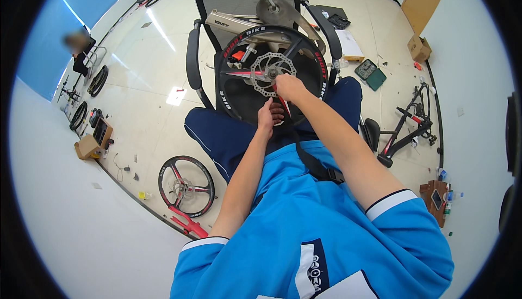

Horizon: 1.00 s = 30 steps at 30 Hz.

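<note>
A black bicycle wheel [222, 84] with red and white lettering on its rim leans toward me on the office chair between my knees. It has a few broad spokes, and a silver disc brake rotor [290, 66] is mounted around its hub [272, 74]. My right hand [290, 88] is closed beside the hub, over the rotor's right side. What its fingers hold, if anything, is hidden. My left hand [267, 116] is in front of the lower rim, palm turned inward, thumb up and fingers loosely bent and apart. Behind the wheel lies a silver-grey bicycle frame [231, 22].
The chair's armrests [193, 57] flank the wheel. A second wheel [186, 186] and a red fork [187, 223] lie on the floor at left. At right are a black bicycle frame [405, 125], a green tool case [371, 74] and a cardboard box [419, 48]. A person [81, 54] sits far left.
</note>
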Available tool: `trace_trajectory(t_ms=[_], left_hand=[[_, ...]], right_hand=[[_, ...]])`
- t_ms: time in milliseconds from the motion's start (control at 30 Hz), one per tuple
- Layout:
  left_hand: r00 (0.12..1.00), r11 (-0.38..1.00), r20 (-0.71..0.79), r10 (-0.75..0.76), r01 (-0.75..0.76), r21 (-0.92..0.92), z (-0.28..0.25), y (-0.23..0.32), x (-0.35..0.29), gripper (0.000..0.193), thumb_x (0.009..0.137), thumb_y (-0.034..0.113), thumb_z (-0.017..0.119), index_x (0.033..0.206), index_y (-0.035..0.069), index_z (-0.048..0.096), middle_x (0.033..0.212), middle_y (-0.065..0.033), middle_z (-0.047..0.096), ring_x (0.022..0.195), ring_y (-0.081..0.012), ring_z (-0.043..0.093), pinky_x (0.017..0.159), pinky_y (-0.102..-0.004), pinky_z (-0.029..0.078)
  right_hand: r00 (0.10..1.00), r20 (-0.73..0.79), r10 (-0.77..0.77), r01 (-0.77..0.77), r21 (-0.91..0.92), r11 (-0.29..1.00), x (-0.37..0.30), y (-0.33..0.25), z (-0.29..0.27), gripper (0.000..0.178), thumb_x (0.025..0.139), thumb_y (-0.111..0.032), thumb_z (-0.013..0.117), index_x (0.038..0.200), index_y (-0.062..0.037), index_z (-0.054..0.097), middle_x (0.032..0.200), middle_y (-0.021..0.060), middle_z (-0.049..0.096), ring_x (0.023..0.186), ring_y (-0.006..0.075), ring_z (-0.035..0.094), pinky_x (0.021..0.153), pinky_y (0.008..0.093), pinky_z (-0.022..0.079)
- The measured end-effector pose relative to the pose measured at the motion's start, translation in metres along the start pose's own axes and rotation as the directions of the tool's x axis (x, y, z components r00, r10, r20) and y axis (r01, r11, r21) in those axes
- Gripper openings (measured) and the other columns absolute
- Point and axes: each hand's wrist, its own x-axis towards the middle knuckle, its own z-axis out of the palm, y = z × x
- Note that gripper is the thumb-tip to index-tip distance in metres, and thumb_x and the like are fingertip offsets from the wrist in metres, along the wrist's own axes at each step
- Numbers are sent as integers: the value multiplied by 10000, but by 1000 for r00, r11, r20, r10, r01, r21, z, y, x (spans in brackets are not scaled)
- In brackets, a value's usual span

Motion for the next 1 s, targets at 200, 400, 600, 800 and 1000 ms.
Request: trace_trajectory(t_ms=[200,400,600,800,1000], left_hand=[[1000,1000,0,-13,13,-19,-4,-3,4,515,964,518,505,1086,36,639,892,-89,664,729,-187,622,667,-308,482],[1000,1000,-12,3,-3,-24,-5,-5,1,500,960,510,524,1065,35,640,884,-81,664,716,-179,622,645,-300,481],[1000,1000,5,-20,20,-22,-3,-3,1,489,957,508,533,1053,42,642,872,-71,662,717,-173,622,653,-298,476],[1000,1000,8,3,-3,-20,-1,0,-2,445,977,487,504,1025,66,641,849,-58,653,707,-160,615,654,-297,468],[1000,1000,-22,1,-1,-1,3,5,-8,393,1000,428,440,986,81,624,865,-56,654,706,-155,613,669,-304,468]], right_hand=[[851,96,-517,503,-434,747,19,35,-27,124,844,-198,605,855,-91,666,788,106,726,757,288,726,653,408,560],[890,-75,-449,433,-165,886,11,39,-27,179,903,-171,542,900,-51,674,770,165,701,750,335,703,656,440,544],[993,-48,107,-41,714,699,-2,25,8,276,988,-213,476,894,-16,646,743,143,656,547,266,620,484,403,496],[987,-42,155,-99,606,789,-5,-7,28,347,1013,-231,428,876,39,596,774,248,648,671,397,656,570,487,520],[980,-132,150,-67,491,869,-1,-23,28,310,984,-183,445,978,81,607,910,354,644,931,526,616,850,553,498]])
